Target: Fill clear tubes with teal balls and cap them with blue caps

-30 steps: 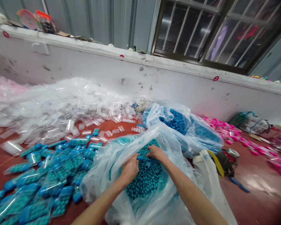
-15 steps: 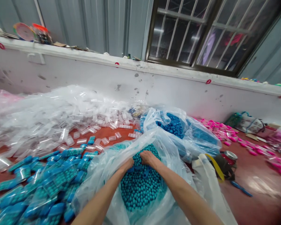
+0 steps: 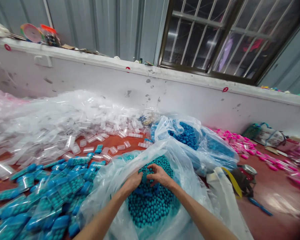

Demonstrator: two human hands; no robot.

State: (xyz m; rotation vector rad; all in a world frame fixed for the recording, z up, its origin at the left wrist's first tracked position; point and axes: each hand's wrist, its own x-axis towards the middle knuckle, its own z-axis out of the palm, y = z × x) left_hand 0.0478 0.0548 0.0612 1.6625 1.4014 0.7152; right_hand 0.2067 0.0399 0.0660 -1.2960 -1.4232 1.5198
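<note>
A large translucent plastic bag [image 3: 107, 203] stands open in front of me, full of small teal beads [image 3: 152, 208]. Both hands are inside its mouth, over the beads. My left hand [image 3: 133, 181] is closed around the left side of a small clear container [image 3: 145, 175], hard to make out against the beads. My right hand [image 3: 158, 175] is at the container's right side, its fingers curled and apart. Between and below the hands lie blue pieces [image 3: 146, 190], partly hidden. Filled packs with blue caps [image 3: 65, 190] are piled to the left of the bag.
Clear plastic boxes [image 3: 70, 141] are heaped at the left back. Behind the bag sits another bag with blue pieces [image 3: 186, 135]. Pink pieces [image 3: 236, 141], a lidded jar [image 3: 248, 170] and a blue tool [image 3: 260, 206] lie on the red surface at right. A white wall [image 3: 110, 83] runs behind.
My hands have drawn back a little from the far side of the beads. The fingers of my right hand have spread, and a clear container now shows between the hands.
</note>
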